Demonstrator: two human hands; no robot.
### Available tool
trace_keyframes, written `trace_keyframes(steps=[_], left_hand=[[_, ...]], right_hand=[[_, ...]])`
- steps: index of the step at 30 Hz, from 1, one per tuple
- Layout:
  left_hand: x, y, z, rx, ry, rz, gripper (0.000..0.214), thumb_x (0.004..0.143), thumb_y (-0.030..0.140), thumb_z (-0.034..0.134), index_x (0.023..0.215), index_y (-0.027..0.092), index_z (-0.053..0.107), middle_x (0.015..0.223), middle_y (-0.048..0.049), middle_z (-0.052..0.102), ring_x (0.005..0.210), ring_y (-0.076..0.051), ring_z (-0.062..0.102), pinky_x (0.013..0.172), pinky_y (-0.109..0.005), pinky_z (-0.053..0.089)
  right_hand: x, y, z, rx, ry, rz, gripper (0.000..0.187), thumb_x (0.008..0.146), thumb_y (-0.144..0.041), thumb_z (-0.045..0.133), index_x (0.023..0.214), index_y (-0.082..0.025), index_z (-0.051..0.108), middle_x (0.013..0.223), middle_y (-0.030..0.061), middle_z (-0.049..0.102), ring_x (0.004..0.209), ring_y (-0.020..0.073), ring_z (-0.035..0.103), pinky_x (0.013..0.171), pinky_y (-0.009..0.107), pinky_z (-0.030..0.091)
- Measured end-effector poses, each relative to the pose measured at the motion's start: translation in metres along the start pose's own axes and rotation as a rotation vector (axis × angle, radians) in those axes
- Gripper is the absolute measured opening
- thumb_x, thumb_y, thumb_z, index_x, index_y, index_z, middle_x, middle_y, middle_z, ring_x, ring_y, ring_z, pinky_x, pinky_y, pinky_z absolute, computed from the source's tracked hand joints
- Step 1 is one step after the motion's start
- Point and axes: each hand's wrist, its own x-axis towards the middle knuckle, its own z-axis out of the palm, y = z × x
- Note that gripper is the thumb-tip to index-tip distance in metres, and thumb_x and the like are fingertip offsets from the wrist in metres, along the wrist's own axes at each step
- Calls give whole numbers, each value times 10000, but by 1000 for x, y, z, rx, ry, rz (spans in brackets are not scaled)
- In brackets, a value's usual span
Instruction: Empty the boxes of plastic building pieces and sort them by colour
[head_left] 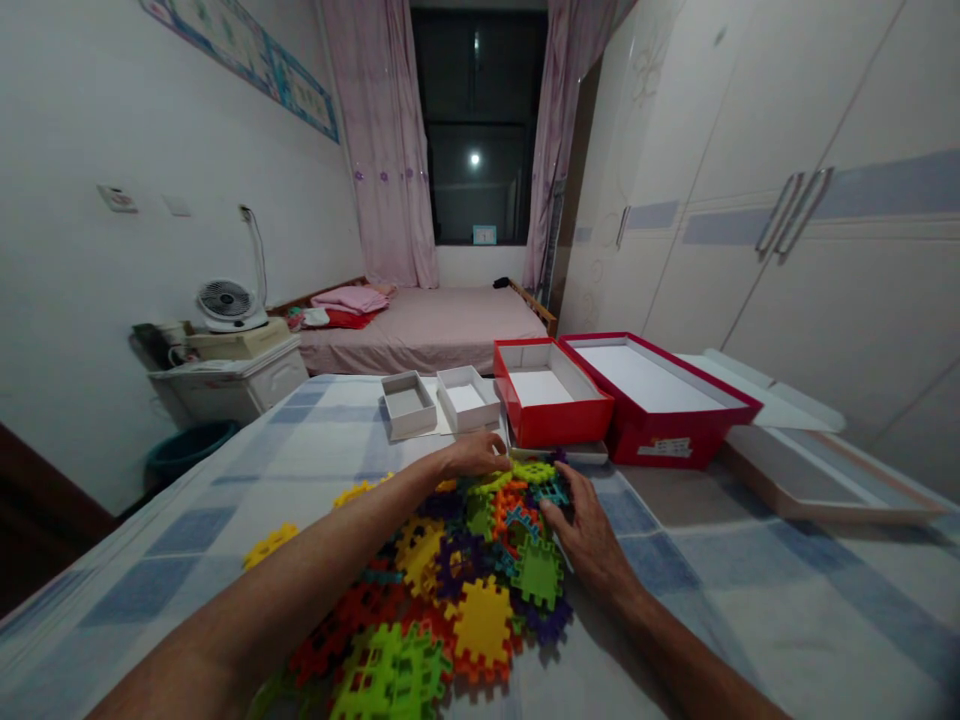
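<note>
Reaching forward, left hand (472,455) and right hand (585,530) rest apart on the interlocking plastic tiles (465,580), fingertips buried, grip indiscernible.

A heap of bright plastic interlocking puzzle tiles (450,590) in yellow, green, orange, purple and red lies on a counter covered with a blue-and-white checked cloth (225,500). The left hand (474,455) rests palm down on the far edge of the heap, while the right hand (589,535) touches the tiles at the heap's right side, fingers curled against a teal piece. Beyond the hands stand two small white cardboard boxes (439,402), a red open box (551,405) and a larger red box lid (660,400), side by side.
</note>
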Motion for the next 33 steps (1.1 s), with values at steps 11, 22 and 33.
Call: trace_keyframes(steps=[11,22,33], left_hand=[[-54,61,-12,-140,75,375,417,849,358,507,1197,139,578,1198,-91,611,1083,-201,561,948,-308,420],[-247,-111,28,116,760,-500,570,875,520,326,1257,135,501,1306,-146,526,1276,-283,422,1089,-503,295],[-223,-57,58,-194,804,-455,701,789,599,482,1333,161,438,1479,-130,308,1358,-286,304,1127,-466,242]], right_hand=[[8,12,-10,-31,106,-31,544,797,-493,443,1227,-161,477,1235,129,502,1172,263,457,1028,453,349],[9,11,-7,-61,74,-40,616,769,-556,429,1215,-135,495,1241,151,497,1174,281,460,1022,466,357],[4,12,-5,-103,77,-115,553,820,-517,436,1242,-161,468,1271,133,473,1196,259,442,1035,459,348]])
